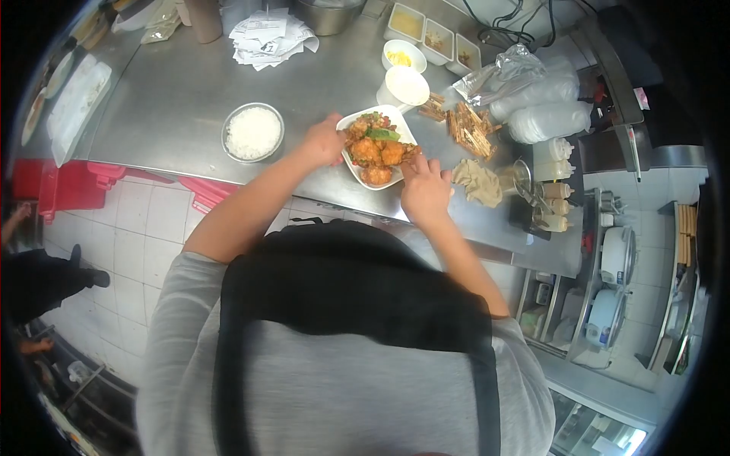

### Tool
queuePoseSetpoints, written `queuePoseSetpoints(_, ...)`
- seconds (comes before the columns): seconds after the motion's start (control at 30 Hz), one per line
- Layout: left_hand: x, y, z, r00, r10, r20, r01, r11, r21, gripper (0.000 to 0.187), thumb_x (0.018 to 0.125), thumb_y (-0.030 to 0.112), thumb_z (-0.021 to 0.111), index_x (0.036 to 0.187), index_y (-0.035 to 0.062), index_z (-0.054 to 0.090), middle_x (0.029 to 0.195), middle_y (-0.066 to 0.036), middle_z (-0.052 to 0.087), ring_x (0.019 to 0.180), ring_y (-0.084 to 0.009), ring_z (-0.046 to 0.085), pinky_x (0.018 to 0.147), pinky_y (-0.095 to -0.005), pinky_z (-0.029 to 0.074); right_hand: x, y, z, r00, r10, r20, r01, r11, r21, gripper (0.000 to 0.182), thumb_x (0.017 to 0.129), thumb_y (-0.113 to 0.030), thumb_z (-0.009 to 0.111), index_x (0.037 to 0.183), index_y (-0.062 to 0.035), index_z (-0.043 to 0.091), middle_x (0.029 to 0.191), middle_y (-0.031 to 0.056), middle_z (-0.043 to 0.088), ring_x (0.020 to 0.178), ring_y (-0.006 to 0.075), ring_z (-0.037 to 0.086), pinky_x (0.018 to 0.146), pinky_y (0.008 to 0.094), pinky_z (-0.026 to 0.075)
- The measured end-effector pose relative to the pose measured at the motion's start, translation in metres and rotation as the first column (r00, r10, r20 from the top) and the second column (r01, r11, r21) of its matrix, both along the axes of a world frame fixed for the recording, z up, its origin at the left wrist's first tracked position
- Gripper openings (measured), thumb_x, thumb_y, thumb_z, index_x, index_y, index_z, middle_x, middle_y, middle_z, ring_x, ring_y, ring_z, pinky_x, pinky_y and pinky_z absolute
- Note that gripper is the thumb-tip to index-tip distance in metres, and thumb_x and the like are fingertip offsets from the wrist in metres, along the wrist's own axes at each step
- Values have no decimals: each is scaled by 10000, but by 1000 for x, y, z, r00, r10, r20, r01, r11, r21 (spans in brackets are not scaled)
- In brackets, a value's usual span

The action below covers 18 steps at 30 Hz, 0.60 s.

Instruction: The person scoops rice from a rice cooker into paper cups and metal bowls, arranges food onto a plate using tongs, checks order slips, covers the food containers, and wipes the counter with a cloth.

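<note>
A white square dish (347,168) of fried chicken pieces (369,150) with a green garnish is at the steel counter's front edge. At its left rim, my left hand (325,142) is closed on the dish. My right hand (426,188) grips the opposite rim, its fingertips close to the chicken; the undersides of both hands are hidden. Left of the dish stands a round bowl (226,137) heaped with white rice (253,132). Just behind the dish is a white tub (406,87), with a small bowl of yellow shreds (399,58) beyond it.
On the counter's right lie bundled wooden sticks (471,129), a crumpled tan cloth (477,182), plastic-wrapped containers (547,120) and squeeze bottles (557,190). Paper slips (271,38) and ingredient tubs (437,42) sit at the back. Another person (46,281) is at the far left.
</note>
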<state>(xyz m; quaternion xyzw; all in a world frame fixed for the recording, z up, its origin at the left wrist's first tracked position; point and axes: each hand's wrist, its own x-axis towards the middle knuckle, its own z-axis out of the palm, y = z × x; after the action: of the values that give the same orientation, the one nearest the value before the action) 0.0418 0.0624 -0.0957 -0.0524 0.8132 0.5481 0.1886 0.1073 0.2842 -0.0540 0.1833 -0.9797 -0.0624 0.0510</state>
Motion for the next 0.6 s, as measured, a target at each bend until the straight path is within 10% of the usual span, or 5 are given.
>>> queuePoseSetpoints(0.4, 3, 5, 3, 996, 88, 8, -88, 996, -2, 378, 887, 122, 470, 1257, 52, 439, 768, -167, 658, 532, -233, 639, 517, -349, 539, -10, 0, -4, 1000, 0, -15, -2, 995, -99, 219, 752, -95, 559, 912, -158, 695, 1087, 69, 556, 979, 281, 503, 805, 442, 387)
queuePoseSetpoints(0.5, 5, 3, 11, 996, 89, 1, -89, 996, 23, 367, 887, 110, 465, 1247, 39, 443, 787, -173, 657, 537, -237, 643, 520, -347, 547, -29, 45, 2, 911, 282, 300, -97, 856, -508, 145, 763, -141, 591, 852, -145, 705, 948, 84, 584, 934, 296, 530, 772, 397, 433)
queuePoseSetpoints(0.6, -2, -2, -2, 988, 148, -32, -149, 989, -4, 371, 891, 107, 467, 1253, 37, 427, 786, -175, 655, 549, -237, 649, 507, -353, 551, -22, 106, 18, 741, 227, 632, 29, 929, -368, 132, 753, -156, 633, 853, -118, 711, 863, 110, 613, 846, 321, 571, 738, 374, 471)
